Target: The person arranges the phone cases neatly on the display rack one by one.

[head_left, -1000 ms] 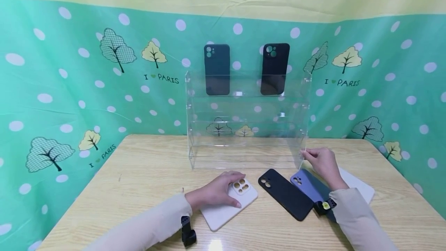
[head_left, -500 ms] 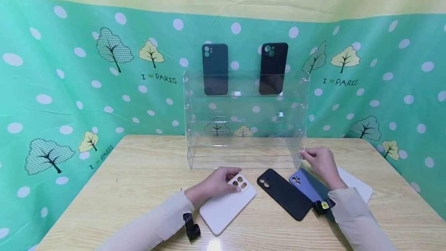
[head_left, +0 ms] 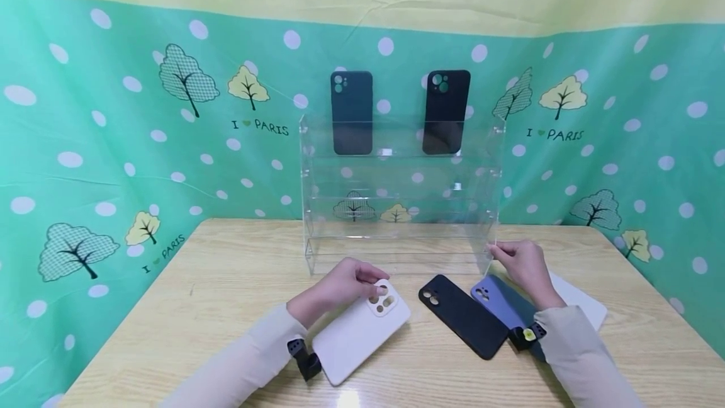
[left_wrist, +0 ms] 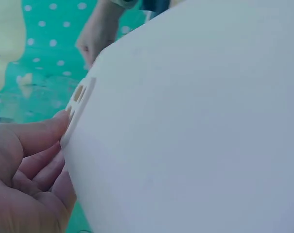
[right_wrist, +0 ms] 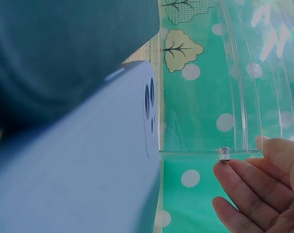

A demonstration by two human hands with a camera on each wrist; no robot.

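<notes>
My left hand [head_left: 342, 287] pinches the camera end of a white phone case [head_left: 362, 335] between thumb and fingers; in the left wrist view the thumb of the hand [left_wrist: 35, 170] lies by the camera cutouts and the case [left_wrist: 185, 121] fills the picture. My right hand [head_left: 527, 269] holds the lower right side panel of a clear acrylic rack [head_left: 396, 263]. In the right wrist view, thumb and fingertips of that hand [right_wrist: 263, 187] pinch the panel edge beside a metal screw [right_wrist: 224, 154].
A dark green case [head_left: 352, 112] and a black case [head_left: 446, 112] stand on the rack's top tier. On the table [head_left: 226, 282] lie another black case [head_left: 463, 317], a lavender case [head_left: 498, 298] overlapped by a dark one, and a white case [head_left: 583, 301] partly behind my right wrist.
My left hand has gone from resting over the white case to pinching its camera end; the case has shifted left and turned slightly. My right hand has kept its hold on the rack.
</notes>
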